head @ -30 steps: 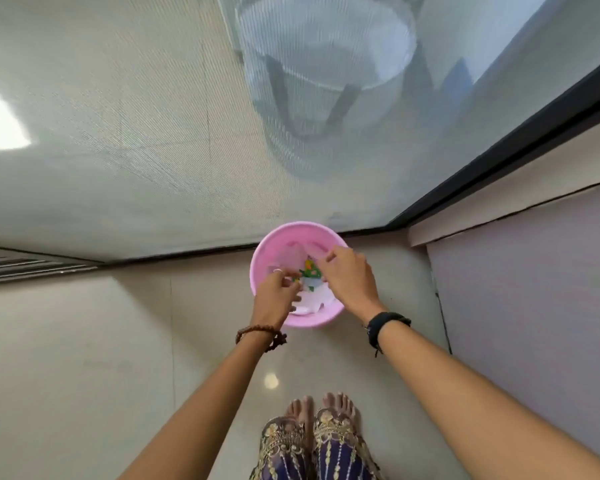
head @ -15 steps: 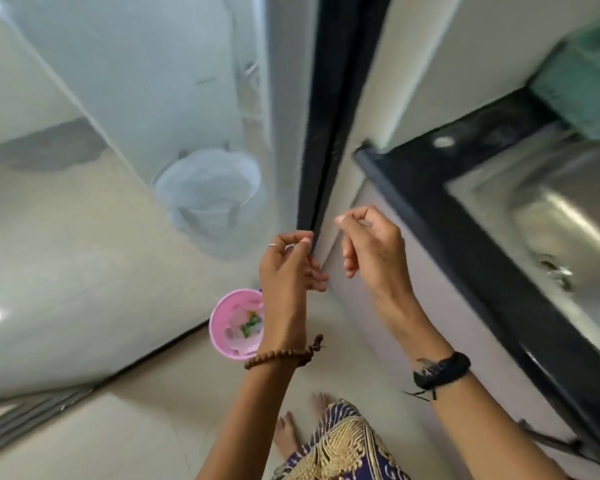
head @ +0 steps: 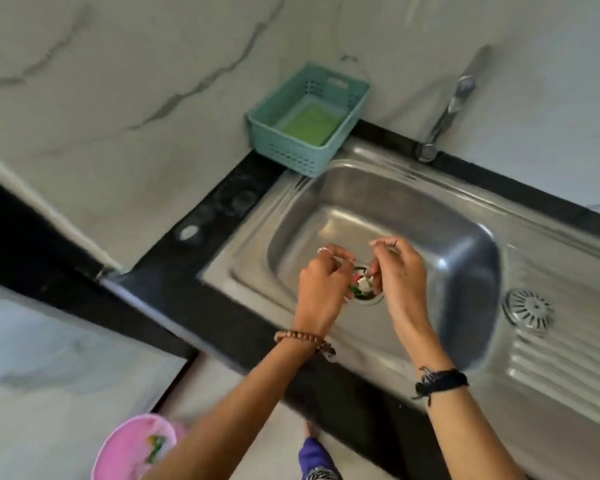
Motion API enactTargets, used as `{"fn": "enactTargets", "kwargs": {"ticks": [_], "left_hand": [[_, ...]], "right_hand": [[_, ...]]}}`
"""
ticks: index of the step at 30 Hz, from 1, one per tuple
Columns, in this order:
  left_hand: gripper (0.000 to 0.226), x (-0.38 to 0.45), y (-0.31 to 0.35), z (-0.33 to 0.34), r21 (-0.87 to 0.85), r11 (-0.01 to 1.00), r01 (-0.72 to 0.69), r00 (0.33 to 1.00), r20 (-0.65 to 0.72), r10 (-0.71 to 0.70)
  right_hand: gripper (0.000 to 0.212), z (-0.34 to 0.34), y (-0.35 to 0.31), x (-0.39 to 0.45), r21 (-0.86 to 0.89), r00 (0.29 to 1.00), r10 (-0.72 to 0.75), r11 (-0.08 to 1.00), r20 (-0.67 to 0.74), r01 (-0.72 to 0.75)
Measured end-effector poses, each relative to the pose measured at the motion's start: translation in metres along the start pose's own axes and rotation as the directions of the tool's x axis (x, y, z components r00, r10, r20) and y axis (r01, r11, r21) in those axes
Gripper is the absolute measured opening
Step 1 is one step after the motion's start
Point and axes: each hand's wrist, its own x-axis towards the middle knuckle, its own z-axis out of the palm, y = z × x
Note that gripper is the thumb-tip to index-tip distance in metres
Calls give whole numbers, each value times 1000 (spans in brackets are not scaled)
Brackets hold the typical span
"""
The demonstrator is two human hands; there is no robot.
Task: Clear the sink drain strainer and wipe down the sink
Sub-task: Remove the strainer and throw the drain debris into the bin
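The steel sink (head: pixel 378 216) sits in a black counter. Its open drain (head: pixel 369 297) holds white, green and pink food scraps (head: pixel 362 285). Both hands hover right over the drain. My left hand (head: pixel 321 282) has its fingers curled at the drain's left edge, and its fingertips are hidden. My right hand (head: pixel 400 271) pinches down onto the scraps with thumb and fingers. The round metal strainer (head: pixel 529 310) lies out of the drain on the ribbed drainboard to the right.
A teal basket (head: pixel 274 133) with a green sponge (head: pixel 309 124) stands at the sink's back left corner. The faucet (head: pixel 447 109) rises behind the basin. A pink bin (head: pixel 118 452) holding scraps sits on the floor at lower left. The black counter (head: pixel 222 216) borders the sink.
The view swung from the pink bin on the floor up to the sink. Both hands left the bin, rose and now reach into the drain.
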Motion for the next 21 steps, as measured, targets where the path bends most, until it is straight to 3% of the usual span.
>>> {"fn": "enactTargets", "kwargs": {"ticks": [4, 7, 9, 12, 17, 21], "left_hand": [[16, 92, -33, 44, 355, 927, 118, 989, 38, -140], [23, 145, -68, 63, 670, 738, 84, 983, 66, -171], [23, 168, -91, 76, 792, 610, 24, 976, 113, -186], [26, 182, -123, 92, 886, 449, -120, 954, 228, -196], [24, 191, -155, 103, 932, 191, -308, 920, 343, -190], [22, 193, -161, 107, 918, 177, -355, 902, 386, -192]], "right_hand": [[13, -21, 72, 85, -210, 985, 174, 963, 12, -168], [11, -28, 122, 125, -410, 957, 289, 876, 28, -253], [9, -29, 150, 141, -550, 930, 362, 791, 66, -269], [21, -25, 175, 153, -760, 904, 407, 628, 135, -169], [28, -6, 194, 161, -869, 908, 375, 493, 186, -25], [24, 5, 201, 162, -915, 909, 359, 399, 210, 54]]}}
